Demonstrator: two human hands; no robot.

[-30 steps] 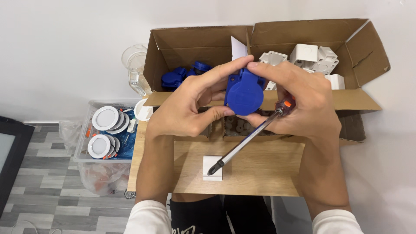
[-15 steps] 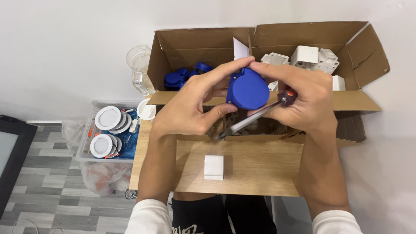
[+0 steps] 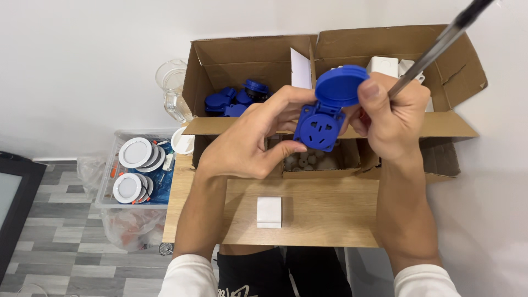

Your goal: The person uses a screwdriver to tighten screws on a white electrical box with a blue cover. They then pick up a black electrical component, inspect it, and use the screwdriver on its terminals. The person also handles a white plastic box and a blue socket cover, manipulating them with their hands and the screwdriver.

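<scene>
Beyond both hands stands an open brown cardboard box [image 3: 335, 55]; beneath them lies a light wooden tabletop [image 3: 324, 212]. The left hand [image 3: 247, 146] pinches the blue plastic socket with a round hinged lid [image 3: 324, 115] between thumb and fingers. The right hand [image 3: 393, 113] thumbs the lid open while gripping a dark-shafted screwdriver [image 3: 440, 41]. A small white rectangular block [image 3: 269, 212] lies below the left hand.

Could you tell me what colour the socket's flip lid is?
Blue, like the socket itself; the lid shows in the head view.
</scene>
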